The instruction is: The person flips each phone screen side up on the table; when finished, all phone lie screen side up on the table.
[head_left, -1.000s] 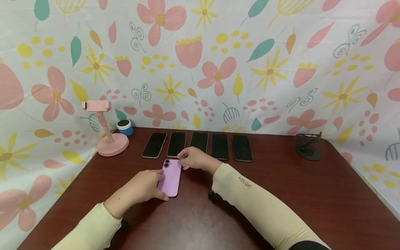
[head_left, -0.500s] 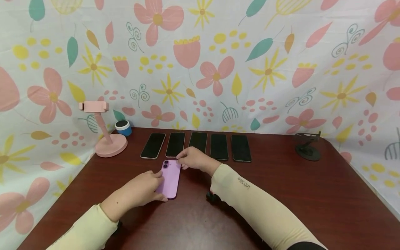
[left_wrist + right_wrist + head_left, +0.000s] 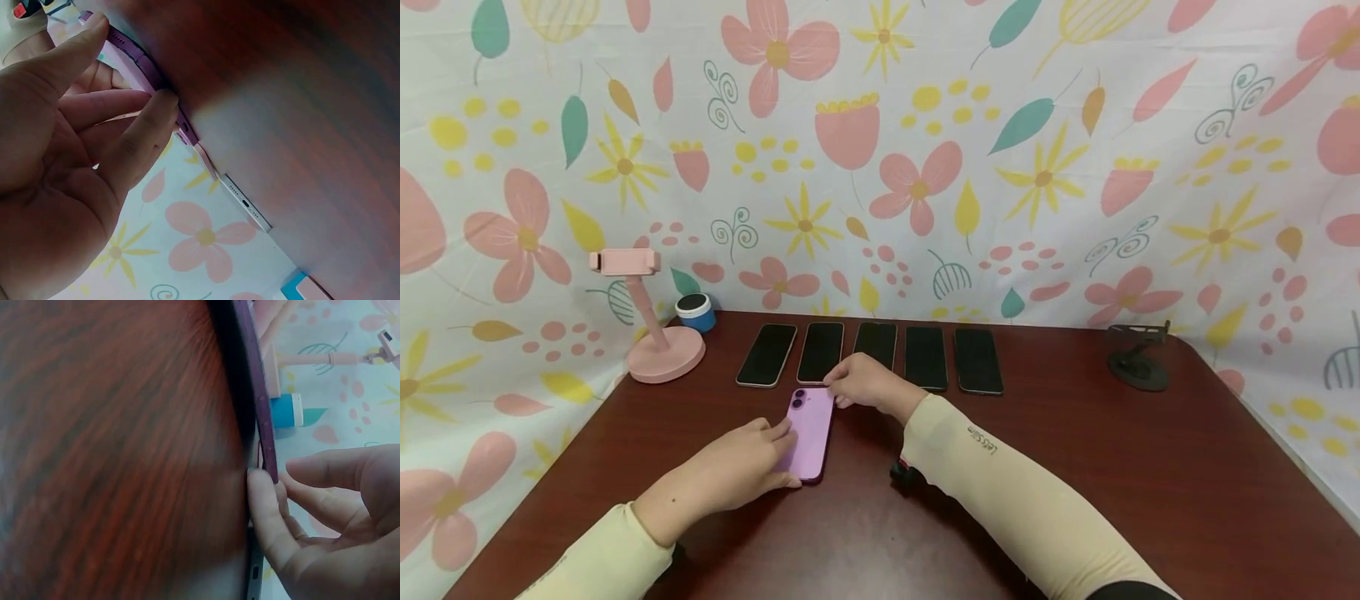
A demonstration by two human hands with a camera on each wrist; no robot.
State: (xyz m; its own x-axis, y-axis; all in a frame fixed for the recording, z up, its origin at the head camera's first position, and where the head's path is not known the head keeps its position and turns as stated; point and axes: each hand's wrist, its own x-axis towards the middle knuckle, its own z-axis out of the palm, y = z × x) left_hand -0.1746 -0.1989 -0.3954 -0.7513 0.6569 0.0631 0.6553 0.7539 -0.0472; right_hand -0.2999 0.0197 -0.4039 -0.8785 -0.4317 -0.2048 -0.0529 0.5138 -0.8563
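A purple phone, back up with two camera lenses at its top left, is held between both hands over the front middle of the dark wooden table. My left hand grips its left side and lower end, the thumb at the bottom corner. At the top right corner, my right hand pinches the phone with thumb and fingers. In the left wrist view, the phone's dark purple edge shows past the left fingertips. Its side runs down to the right fingertips in the right wrist view.
Behind the hands lie several dark-screened phones in a row. A pink phone stand and a blue-and-white jar stand at the back left. A black phone stand is at the back right. Flowered cloth hangs behind the table.
Both hands keep nearly the same hold. A little more of the purple phone's darker right edge shows now, and the left hand has shifted slightly down and left in view.
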